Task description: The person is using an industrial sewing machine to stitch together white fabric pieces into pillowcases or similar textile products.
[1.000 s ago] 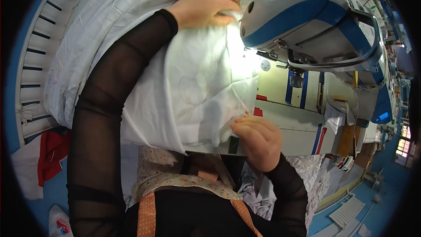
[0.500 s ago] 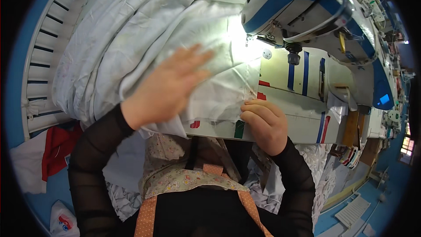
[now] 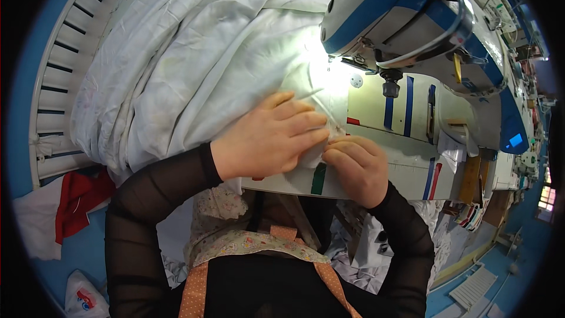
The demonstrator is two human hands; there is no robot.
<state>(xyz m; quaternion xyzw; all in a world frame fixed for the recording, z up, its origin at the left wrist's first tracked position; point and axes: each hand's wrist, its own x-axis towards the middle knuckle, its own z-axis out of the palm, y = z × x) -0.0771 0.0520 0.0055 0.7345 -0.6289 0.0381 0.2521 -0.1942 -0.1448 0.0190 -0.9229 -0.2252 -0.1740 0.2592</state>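
A large heap of white fabric covers the left of the sewing table and runs under the lit needle area of a white and blue sewing machine. My left hand is on the cloth with its fingers bent over it, gripping near the front edge; the thumb is hidden. Close beside it, my right hand pinches the fabric's right edge between thumb and fingers. Both sets of fingertips nearly meet, just in front of the machine's needle.
Blue, red and green tape strips mark the white tabletop. To the left stands a white slatted rack. A red and white cloth hangs below it. A wooden piece is at the table's right.
My left hand has come down and right onto the cloth, beside my right hand. The fabric's front edge has been drawn up between them. My right hand stays nearly in place.
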